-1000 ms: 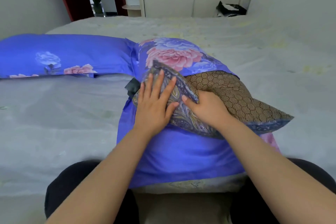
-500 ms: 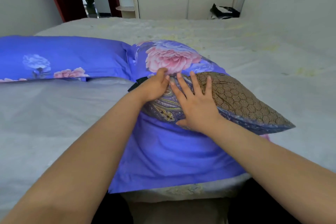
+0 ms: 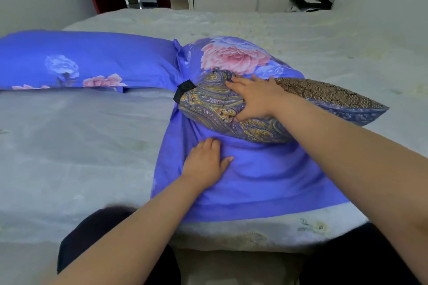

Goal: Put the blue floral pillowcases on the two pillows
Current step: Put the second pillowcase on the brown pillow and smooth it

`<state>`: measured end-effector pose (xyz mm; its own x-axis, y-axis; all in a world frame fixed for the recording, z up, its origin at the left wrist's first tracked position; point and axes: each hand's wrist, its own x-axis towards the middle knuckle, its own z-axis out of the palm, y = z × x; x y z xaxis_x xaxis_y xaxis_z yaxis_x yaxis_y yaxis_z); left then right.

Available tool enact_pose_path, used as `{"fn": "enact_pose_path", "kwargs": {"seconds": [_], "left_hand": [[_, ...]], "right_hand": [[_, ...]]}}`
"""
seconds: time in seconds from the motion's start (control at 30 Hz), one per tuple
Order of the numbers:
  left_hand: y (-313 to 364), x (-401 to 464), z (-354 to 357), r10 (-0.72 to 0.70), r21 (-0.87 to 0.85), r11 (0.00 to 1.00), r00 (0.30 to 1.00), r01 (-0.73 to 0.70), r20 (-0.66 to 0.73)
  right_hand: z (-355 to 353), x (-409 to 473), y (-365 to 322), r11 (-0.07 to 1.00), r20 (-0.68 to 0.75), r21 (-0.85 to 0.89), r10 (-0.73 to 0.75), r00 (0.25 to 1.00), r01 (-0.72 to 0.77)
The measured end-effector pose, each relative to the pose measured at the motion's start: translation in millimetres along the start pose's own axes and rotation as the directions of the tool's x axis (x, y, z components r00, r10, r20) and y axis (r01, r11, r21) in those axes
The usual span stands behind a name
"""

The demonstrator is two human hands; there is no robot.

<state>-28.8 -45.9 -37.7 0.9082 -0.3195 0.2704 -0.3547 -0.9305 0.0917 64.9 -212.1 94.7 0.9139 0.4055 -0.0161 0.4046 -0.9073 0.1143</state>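
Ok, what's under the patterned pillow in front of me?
The patterned pillow lies on the blue floral pillowcase, spread over the bed. Its far end sits inside the pillowcase, hidden.

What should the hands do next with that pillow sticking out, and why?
Probably the right hand should push the paisley-patterned pillow deeper into the blue floral pillowcase, while the left hand presses the case flat. The pillow's brown end still pokes out, uncovered.
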Motion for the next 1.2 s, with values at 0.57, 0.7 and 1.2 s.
{"fn": "enact_pose_path", "kwargs": {"seconds": [0.57,0.7,1.2], "left_hand": [[-16.9,66.6,-4.5,0.01,0.064,0.998,1.0,-0.01,0.008],[-7.1,85.0,-0.4,-0.215,0.098,0.974,0.969,0.203,0.126],[92.3,77.0,-18.4,-0.014,-0.077,0.997,0.998,0.01,-0.056]], "right_hand": [[-31.7,32.1,41.7,0.978,0.043,0.208,-0.006,0.999,-0.003],[-39.5,33.6,43.3,0.98,0.039,0.199,-0.006,0.999,-0.002],[-46.3,52.6,39.6,0.995,0.051,0.096,-0.043,0.998,0.038]]}}
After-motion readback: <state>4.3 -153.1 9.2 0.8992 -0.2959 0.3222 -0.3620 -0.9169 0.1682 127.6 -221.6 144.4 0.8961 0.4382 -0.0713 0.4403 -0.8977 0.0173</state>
